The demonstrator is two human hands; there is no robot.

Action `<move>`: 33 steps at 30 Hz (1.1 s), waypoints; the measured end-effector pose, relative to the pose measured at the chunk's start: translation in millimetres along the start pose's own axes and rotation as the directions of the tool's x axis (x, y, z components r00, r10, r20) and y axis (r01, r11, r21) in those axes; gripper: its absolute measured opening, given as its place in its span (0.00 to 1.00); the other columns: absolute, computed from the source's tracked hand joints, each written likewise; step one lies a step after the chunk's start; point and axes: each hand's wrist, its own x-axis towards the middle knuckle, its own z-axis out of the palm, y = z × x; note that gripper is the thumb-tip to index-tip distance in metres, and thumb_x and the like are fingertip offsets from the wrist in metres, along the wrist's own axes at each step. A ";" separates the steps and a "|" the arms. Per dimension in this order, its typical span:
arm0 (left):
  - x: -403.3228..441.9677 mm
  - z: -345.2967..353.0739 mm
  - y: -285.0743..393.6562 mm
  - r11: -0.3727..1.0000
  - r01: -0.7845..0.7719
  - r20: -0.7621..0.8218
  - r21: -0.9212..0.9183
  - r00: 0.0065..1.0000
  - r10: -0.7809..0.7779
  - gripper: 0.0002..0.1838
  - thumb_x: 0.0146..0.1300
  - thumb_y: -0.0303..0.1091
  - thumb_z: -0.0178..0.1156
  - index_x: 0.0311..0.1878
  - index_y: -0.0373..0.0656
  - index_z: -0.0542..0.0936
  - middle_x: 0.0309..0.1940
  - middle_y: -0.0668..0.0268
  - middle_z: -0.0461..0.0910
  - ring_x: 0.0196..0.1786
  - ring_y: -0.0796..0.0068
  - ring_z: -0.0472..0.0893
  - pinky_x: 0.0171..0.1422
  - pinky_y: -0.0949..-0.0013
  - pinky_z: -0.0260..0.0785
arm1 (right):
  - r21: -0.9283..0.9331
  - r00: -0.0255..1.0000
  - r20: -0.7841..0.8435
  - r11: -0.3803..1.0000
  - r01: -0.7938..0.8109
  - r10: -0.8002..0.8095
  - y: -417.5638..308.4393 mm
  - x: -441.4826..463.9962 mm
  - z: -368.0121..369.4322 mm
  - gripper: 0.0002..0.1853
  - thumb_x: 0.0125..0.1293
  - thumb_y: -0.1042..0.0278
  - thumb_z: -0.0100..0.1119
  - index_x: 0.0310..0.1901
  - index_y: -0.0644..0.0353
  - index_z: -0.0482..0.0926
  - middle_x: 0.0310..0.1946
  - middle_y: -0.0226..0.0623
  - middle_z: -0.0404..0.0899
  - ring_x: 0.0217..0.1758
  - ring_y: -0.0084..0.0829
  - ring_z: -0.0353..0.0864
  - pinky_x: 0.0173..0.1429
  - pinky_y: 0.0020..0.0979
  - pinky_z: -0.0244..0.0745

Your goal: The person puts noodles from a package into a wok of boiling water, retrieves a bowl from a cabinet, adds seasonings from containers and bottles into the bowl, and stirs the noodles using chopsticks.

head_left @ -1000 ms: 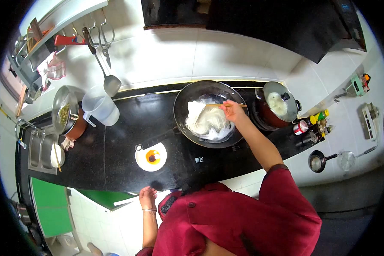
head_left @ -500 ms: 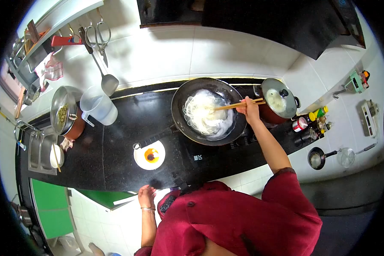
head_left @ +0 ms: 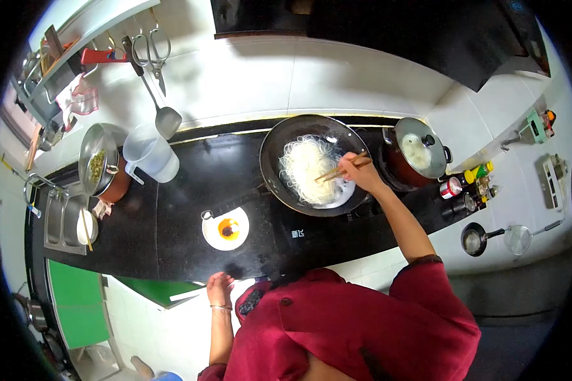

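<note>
My right hand (head_left: 356,171) is closed round a pair of wooden chopsticks (head_left: 326,175) over the wok. Their tips reach into white noodles (head_left: 306,164), which lie heaped in the dark wok (head_left: 272,143) with whitish, foamy liquid around them. Beside the front edge of the counter, my left hand (head_left: 219,289) hangs with its fingers loosely bent and holds nothing. A white bowl (head_left: 242,222) stands just beyond it on the counter, with dark and orange-red sauce at its bottom. The wok's handle stretches leftward behind the bowl.
Right of the wok stands a lidded pot (head_left: 419,166), with jars and bottles (head_left: 451,188) past it. On the left are a clear measuring jug (head_left: 152,155), a brown pot (head_left: 115,187) with a metal lid leaning there, and a sink (head_left: 56,219). A spatula (head_left: 167,120) hangs on the wall.
My right hand has shifted left and slightly down, and the chopsticks are now steeper. The noodles are gathered into a denser heap. My left hand has barely moved.
</note>
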 end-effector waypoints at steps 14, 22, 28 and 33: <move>1.6 10.6 -5.4 0.997 0.075 -0.001 0.034 0.997 -0.075 0.07 0.59 0.32 0.46 0.37 0.43 0.71 0.27 0.62 0.76 0.27 0.72 0.76 0.28 0.73 0.70 | 0.065 0.934 -0.056 0.932 0.357 -0.354 23.6 5.5 46.4 0.08 0.60 0.66 0.49 0.33 0.61 0.74 0.26 0.33 0.73 0.27 0.25 0.72 0.31 0.26 0.67; 6.4 -1.0 -18.1 0.997 0.078 0.003 0.013 0.997 -0.078 0.06 0.57 0.32 0.50 0.37 0.45 0.70 0.26 0.63 0.75 0.27 0.72 0.76 0.27 0.73 0.68 | -0.042 0.931 0.212 0.949 0.311 -0.296 11.5 10.3 48.7 0.09 0.60 0.67 0.49 0.35 0.63 0.75 0.27 0.31 0.75 0.28 0.21 0.73 0.31 0.22 0.67; 2.4 -10.6 -18.6 0.997 0.066 -0.058 0.026 0.996 -0.064 0.07 0.57 0.32 0.48 0.38 0.43 0.70 0.27 0.62 0.75 0.27 0.71 0.76 0.27 0.72 0.68 | -0.085 0.990 -0.028 0.987 0.138 -0.140 -0.5 13.0 0.3 0.09 0.59 0.66 0.50 0.33 0.63 0.74 0.22 0.30 0.73 0.24 0.19 0.70 0.29 0.21 0.67; 1.8 -6.9 -20.9 0.995 0.083 -0.040 0.049 0.996 -0.082 0.08 0.58 0.34 0.47 0.38 0.43 0.71 0.27 0.62 0.76 0.27 0.71 0.76 0.26 0.74 0.70 | 0.030 0.996 0.062 0.998 0.064 -0.066 0.6 7.9 21.0 0.10 0.60 0.66 0.48 0.32 0.64 0.73 0.25 0.32 0.73 0.22 0.19 0.70 0.27 0.22 0.67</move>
